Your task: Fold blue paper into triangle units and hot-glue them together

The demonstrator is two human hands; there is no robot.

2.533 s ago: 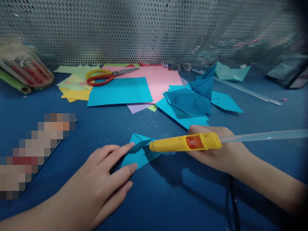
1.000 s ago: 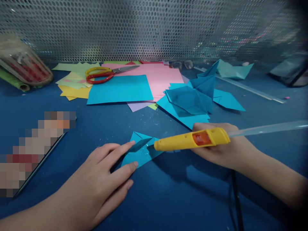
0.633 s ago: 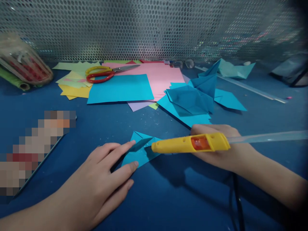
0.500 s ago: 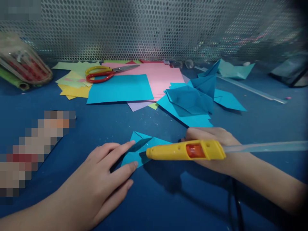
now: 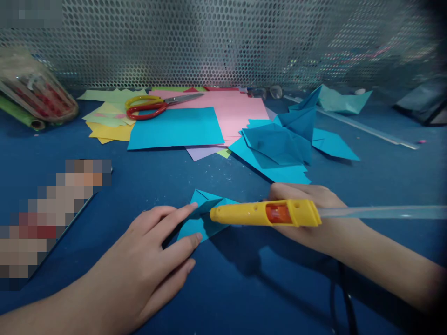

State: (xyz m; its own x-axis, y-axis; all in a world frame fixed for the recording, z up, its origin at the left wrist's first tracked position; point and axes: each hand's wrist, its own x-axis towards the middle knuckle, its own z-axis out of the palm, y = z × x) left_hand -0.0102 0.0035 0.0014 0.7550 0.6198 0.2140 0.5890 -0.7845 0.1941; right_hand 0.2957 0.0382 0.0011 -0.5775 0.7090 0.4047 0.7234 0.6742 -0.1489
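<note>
A small folded blue paper [image 5: 190,227] lies on the table in front of me, its flap raised. My left hand [image 5: 146,251] holds this paper at its left side, one fingertip at the flap and another on the lower layer. My right hand [image 5: 307,204] is closed round the hidden handle of a yellow hot glue gun [image 5: 244,214]. The gun's nozzle end points left over the paper, beside the flap; the very tip is hard to make out. A clear glue stick [image 5: 380,212] sticks out of its back.
Scissors [image 5: 146,110] lie on stacked coloured paper, by a blue sheet [image 5: 174,130]. Folded blue pieces [image 5: 279,144] stand behind my right hand. A jar [image 5: 38,88] and green roll [image 5: 21,114] are at left, above a blurred-out flat object [image 5: 52,218]. A cord [image 5: 345,298] hangs at right.
The glue gun and my right hand have shifted slightly left and up over the folded paper. My left hand keeps nearly the same place on it.
</note>
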